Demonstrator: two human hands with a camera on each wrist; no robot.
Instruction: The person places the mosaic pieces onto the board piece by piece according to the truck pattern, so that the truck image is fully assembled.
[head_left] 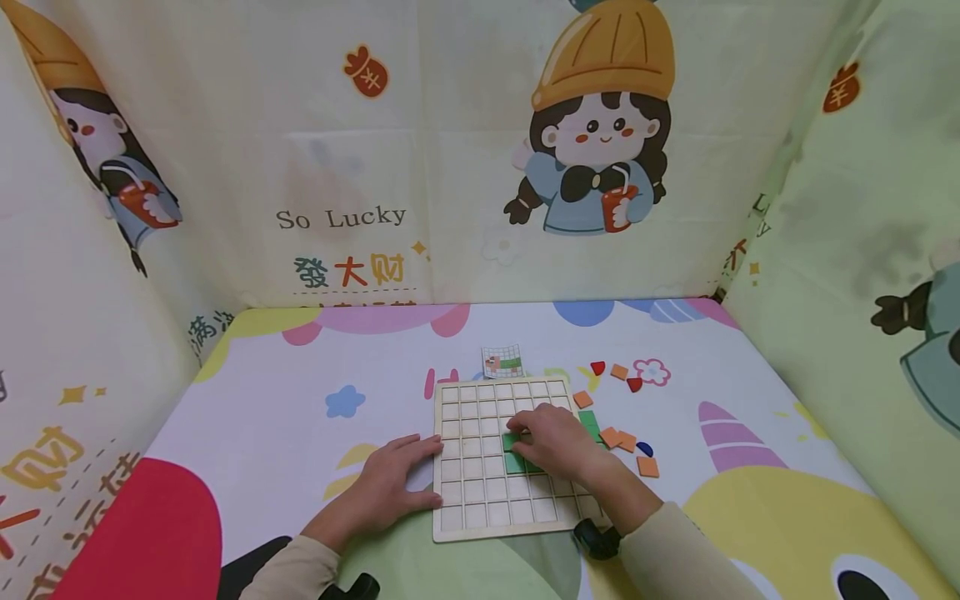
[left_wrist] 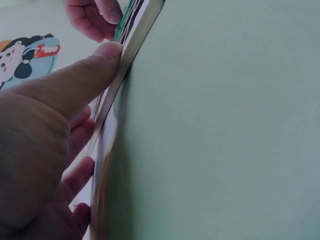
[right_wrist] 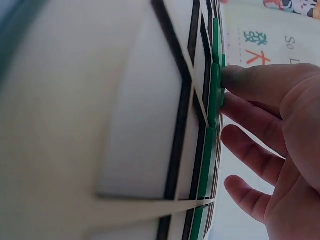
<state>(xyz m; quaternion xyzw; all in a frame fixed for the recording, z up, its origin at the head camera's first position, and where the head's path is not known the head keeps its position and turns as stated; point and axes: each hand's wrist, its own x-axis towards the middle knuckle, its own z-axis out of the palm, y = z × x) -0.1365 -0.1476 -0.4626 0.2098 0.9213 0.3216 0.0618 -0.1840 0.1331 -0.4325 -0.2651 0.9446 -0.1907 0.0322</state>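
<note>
A pale wooden grid board (head_left: pixel 487 518) lies on the table in front of me. My left hand (head_left: pixel 393 482) is spread along its left edge, with the thumb (left_wrist: pixel 95 67) and fingertips right at the rim. Over the middle of the board, my right hand (head_left: pixel 558 443) pinches a small green square tile (right_wrist: pixel 222 82) between thumb and index finger, close to the grid. Other green tiles (head_left: pixel 516 463) sit in neighbouring cells beneath that hand, which partly hides them. The remaining right fingers are loosely bent beside the grid in the right wrist view.
A small picture card (head_left: pixel 502 362) with a grid drawing lies behind the board. Right of the board are several orange squares (head_left: pixel 648 467), a green piece (head_left: pixel 589 423), red pieces (head_left: pixel 597 367) and a dark blue half-round piece (head_left: pixel 645 449). Printed cloth walls (head_left: pixel 465 167) enclose the table.
</note>
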